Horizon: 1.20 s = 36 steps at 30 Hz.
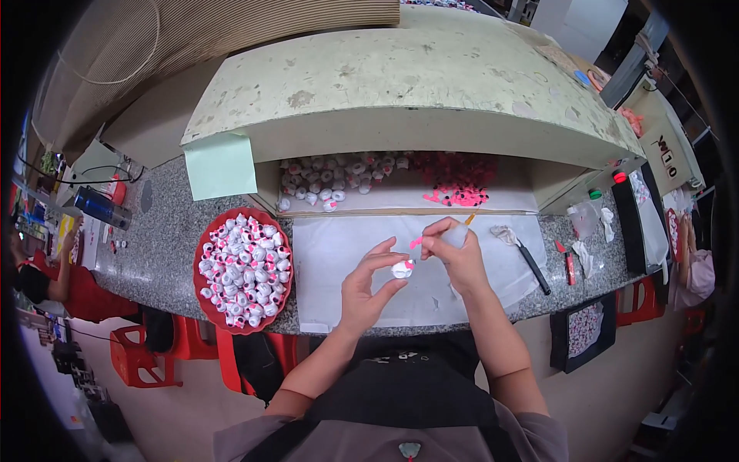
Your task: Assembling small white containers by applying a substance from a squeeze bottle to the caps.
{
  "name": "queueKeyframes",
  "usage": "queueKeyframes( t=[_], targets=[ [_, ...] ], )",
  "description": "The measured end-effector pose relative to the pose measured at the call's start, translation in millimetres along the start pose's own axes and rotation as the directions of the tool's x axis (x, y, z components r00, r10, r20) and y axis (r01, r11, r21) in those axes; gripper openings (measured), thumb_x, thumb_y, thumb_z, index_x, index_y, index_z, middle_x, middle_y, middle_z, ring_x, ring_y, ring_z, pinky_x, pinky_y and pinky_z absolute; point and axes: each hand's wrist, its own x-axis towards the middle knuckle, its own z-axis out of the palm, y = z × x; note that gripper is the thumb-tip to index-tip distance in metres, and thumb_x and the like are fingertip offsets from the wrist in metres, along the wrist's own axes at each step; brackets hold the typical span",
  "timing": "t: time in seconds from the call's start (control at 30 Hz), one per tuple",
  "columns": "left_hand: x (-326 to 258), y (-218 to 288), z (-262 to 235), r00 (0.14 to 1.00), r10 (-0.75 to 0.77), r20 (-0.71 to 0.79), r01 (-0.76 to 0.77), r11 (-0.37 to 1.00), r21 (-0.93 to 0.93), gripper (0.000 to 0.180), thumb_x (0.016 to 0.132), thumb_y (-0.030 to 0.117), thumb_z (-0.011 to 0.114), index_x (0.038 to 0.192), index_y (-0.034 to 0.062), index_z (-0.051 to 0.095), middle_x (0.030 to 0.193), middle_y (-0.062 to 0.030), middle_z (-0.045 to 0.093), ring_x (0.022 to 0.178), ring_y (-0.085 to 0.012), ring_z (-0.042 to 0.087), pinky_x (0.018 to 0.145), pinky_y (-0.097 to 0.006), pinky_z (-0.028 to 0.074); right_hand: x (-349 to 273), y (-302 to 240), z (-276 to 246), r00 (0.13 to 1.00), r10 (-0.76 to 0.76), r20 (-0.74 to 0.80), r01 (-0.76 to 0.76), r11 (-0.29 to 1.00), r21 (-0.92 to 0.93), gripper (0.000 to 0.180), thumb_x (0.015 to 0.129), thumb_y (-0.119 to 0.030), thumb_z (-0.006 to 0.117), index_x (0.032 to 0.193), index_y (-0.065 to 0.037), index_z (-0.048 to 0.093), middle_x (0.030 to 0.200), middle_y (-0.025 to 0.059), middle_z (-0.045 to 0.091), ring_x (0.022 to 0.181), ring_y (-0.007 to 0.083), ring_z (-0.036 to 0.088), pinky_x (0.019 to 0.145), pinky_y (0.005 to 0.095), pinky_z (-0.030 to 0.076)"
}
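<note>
My left hand (366,291) pinches a small white rounded piece (402,269) with a pink patch between thumb and fingers, above a white paper sheet (331,240). Just to its right, my right hand (464,266) holds a thin pink strip (416,242) at its fingertips. A translucent squeeze bottle (457,235) with an orange tip is also tucked into that hand. The two hands are close but apart. Left of the sheet, a red scalloped bowl (202,304) is heaped with similar white pieces with pink and dark spots.
Beneath a pale shelf unit (369,85) lie white pieces (339,173) and pink pieces (459,181). A black-handled tool (533,269), a red marker-like stick (570,269) and a plastic cup (583,219) are on the right. Other people sit at both sides; red stools (142,358) stand below.
</note>
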Motion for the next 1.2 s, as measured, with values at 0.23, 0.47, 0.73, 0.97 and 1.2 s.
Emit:
queueKeyframes(
  t=[0.23, 0.47, 0.73, 0.97, 1.2],
  targets=[
    [-3, 13, 3, 0.953, -0.304, 0.004, 0.285, 0.888, -0.362, 0.033, 0.074, -0.004, 0.057, 0.106, -0.0034, 0.048, 0.103, -0.0125, 0.054, 0.098, -0.02, 0.053, 0.085, -0.029, 0.041, -25, -3, 15, 0.981, -0.157, 0.113, 0.181, 0.954, -0.24, 0.007, 0.072, 0.004, 0.056, 0.079, 0.001, 0.056, 0.074, 0.0063, 0.056, 0.067, 0.0133, 0.055, 0.062, 0.0243, 0.044],
    [-5, 16, -2, 0.906, -0.422, 0.023, 0.37, 0.765, -0.527, 0.035, 0.075, -0.006, 0.054, 0.109, -0.0032, 0.045, 0.102, -0.0132, 0.053, 0.091, -0.0166, 0.055, 0.077, -0.029, 0.047, -32, -7, 10, 0.944, -0.241, 0.227, 0.311, 0.882, -0.353, 0.012, 0.068, 0.004, 0.06, 0.079, 0.0, 0.058, 0.077, 0.0073, 0.058, 0.069, 0.0148, 0.056, 0.062, 0.0234, 0.043],
    [-4, 13, 12, 0.907, -0.402, -0.127, 0.29, 0.814, -0.503, 0.032, 0.077, -0.006, 0.052, 0.108, -0.0026, 0.045, 0.106, -0.0136, 0.051, 0.084, -0.0147, 0.056, 0.073, -0.025, 0.048, -47, -1, 25, 0.845, -0.453, 0.283, 0.532, 0.662, -0.529, 0.017, 0.065, 0.008, 0.061, 0.079, -0.001, 0.059, 0.077, 0.0082, 0.056, 0.066, 0.0157, 0.056, 0.057, 0.024, 0.045],
    [-1, 14, 5, 0.906, -0.423, -0.026, 0.369, 0.817, -0.443, 0.031, 0.077, -0.006, 0.052, 0.107, -0.0037, 0.046, 0.102, -0.0128, 0.054, 0.08, -0.0119, 0.057, 0.071, -0.023, 0.047, -42, -20, 19, 0.604, -0.489, 0.63, 0.779, 0.197, -0.595, 0.025, 0.058, 0.0, 0.065, 0.082, -0.001, 0.06, 0.074, 0.0077, 0.055, 0.06, 0.0191, 0.054, 0.05, 0.0267, 0.045],
    [-1, 13, 2, 0.886, -0.454, 0.092, 0.444, 0.774, -0.451, 0.031, 0.076, -0.007, 0.053, 0.107, -0.0042, 0.047, 0.102, -0.0122, 0.055, 0.081, -0.0118, 0.057, 0.072, -0.023, 0.048, -38, -34, 13, 0.544, -0.37, 0.753, 0.833, 0.131, -0.537, 0.021, 0.058, 0.0, 0.06, 0.079, 0.0, 0.057, 0.076, 0.0073, 0.055, 0.065, 0.0196, 0.055, 0.055, 0.0282, 0.046]
  ],
)
